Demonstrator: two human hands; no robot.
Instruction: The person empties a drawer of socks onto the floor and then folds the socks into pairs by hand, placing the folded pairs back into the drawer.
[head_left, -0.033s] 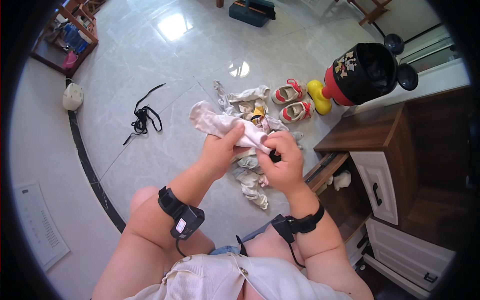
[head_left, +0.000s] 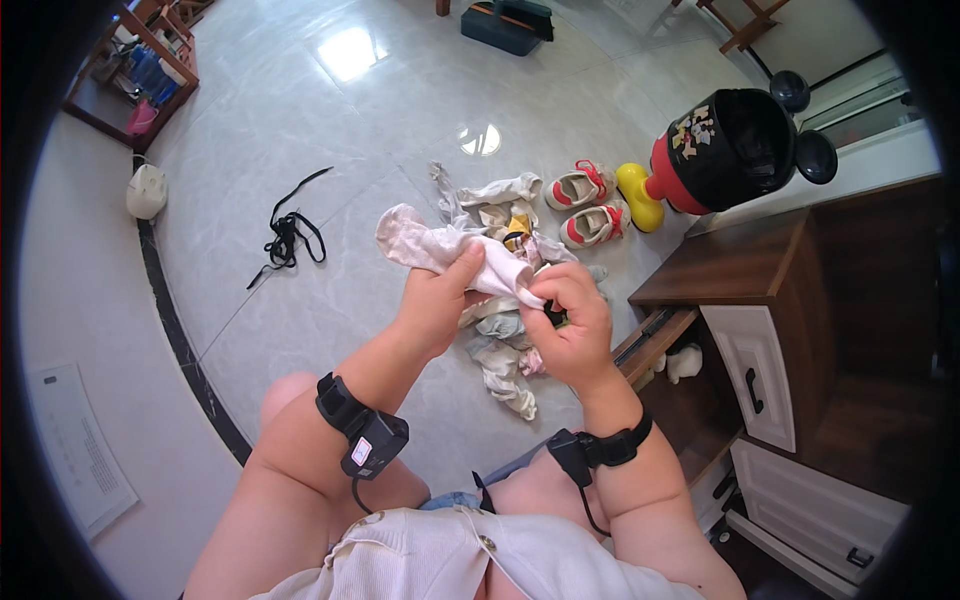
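Both my hands hold a pale pink-white sock [head_left: 418, 240] over the tiled floor. My left hand [head_left: 435, 308] pinches its middle between thumb and fingers, and the loose end sticks out to the left. My right hand [head_left: 572, 328] grips the other end, fingers curled. Each wrist wears a black strap with a small device. Below the hands, a pile of light-coloured socks [head_left: 500, 365] lies on the floor, and more of them [head_left: 492, 195] are spread beyond my hands.
A pair of small red-and-white shoes [head_left: 588, 205] sits beside a red, black and yellow cartoon-mouse bin [head_left: 722, 150]. A dark wooden cabinet with white drawers [head_left: 762, 372] stands at right. A black cord [head_left: 287, 236] lies on the floor at left.
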